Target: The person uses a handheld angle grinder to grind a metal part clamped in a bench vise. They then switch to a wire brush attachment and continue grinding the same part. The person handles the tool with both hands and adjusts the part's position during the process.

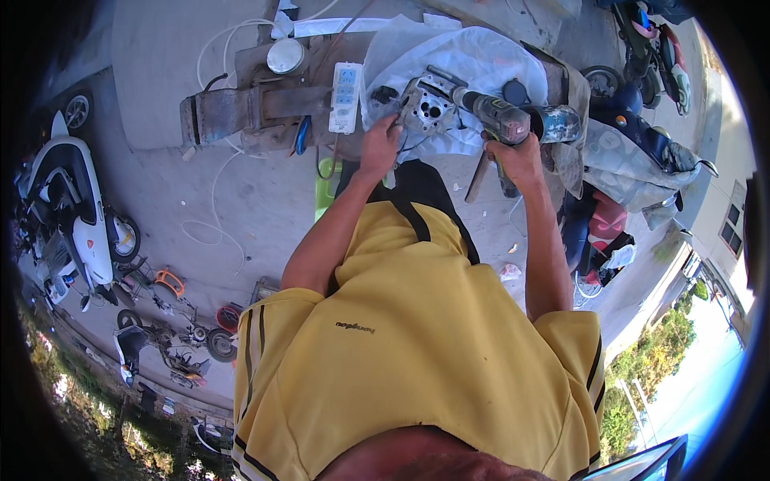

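A metal engine cylinder head point(427, 111) with dark round openings lies on a white plastic sheet point(489, 58) on the bench. My left hand point(380, 147) grips its left edge, the fingertips partly hidden. In my right hand point(520, 159) is a cordless power drill point(499, 118), my fingers wrapped round its handle. Its nose points left at the cylinder head; I cannot tell whether the tip touches it. A small dark part point(383, 94) sits just left of the cylinder head. Right of the drill lies a blue, worn cylindrical can point(559, 124).
A white power strip point(345, 98) lies left of the sheet, beside a rusty metal vise point(233, 114). Behind that stands a round, white-topped tin point(285, 56). A green stool point(327, 188) is below the bench. Motorbikes stand at left, including a white scooter point(87, 232).
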Demonstrator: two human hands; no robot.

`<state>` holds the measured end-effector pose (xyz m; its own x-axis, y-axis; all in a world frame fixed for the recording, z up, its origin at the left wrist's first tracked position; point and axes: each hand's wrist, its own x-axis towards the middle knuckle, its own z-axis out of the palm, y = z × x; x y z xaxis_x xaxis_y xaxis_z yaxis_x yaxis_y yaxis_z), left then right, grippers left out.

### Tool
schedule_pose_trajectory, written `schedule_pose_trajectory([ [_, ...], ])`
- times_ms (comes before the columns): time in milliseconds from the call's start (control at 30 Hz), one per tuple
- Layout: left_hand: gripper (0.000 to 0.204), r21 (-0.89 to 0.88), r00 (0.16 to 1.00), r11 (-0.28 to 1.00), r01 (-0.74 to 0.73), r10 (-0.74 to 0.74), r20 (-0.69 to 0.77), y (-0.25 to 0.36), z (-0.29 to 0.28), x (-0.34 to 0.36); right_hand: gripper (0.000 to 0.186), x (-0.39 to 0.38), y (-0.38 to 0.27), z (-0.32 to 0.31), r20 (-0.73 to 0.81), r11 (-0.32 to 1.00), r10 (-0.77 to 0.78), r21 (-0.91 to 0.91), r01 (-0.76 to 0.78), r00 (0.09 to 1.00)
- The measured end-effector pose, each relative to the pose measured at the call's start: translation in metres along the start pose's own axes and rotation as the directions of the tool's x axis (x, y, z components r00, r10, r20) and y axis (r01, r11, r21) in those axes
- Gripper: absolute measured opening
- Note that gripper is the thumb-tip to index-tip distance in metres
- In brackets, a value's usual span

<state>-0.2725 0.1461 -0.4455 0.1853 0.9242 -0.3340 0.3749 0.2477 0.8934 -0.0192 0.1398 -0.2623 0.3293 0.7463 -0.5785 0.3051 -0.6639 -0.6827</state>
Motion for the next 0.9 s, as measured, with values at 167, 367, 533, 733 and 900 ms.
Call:
schedule_pose_trajectory([
  [167, 0.035, 0.038, 1.000, 0.999, 0.005, -0.005, 0.013, 0.004, -0.002, 0.001, 0.020, -0.024, 0.033, 0.005, -0.027, 0.964, 0.098, 0.251, -0.088, 0.995],
  [367, 0.037, 0.039, 0.999, 0.998, 0.039, -0.040, 0.017, 0.018, -0.008, 0.000, 0.029, -0.052, 0.045, 0.013, -0.034, 0.791, 0.254, 0.583, -0.187, 0.967],
  [533, 0.027, 0.360, 0.960, 0.905, -0.227, 0.269, -0.071, 0.026, -0.012, -0.008, 0.033, -0.067, 0.078, 0.020, -0.126, 0.827, 0.246, 0.544, -0.140, 0.961],
  [733, 0.029, 0.572, 0.839, 0.614, -0.544, 0.384, 0.386, 0.071, -0.008, -0.008, 0.032, -0.078, 0.094, 0.021, -0.162, 0.870, 0.246, 0.472, -0.144, 0.956],
  [900, 0.026, 0.567, 0.826, 0.605, -0.559, 0.352, 0.440, 0.076, 0.012, -0.001, 0.031, -0.079, 0.097, 0.017, -0.109, 0.858, 0.256, 0.483, -0.174, 0.960],
])
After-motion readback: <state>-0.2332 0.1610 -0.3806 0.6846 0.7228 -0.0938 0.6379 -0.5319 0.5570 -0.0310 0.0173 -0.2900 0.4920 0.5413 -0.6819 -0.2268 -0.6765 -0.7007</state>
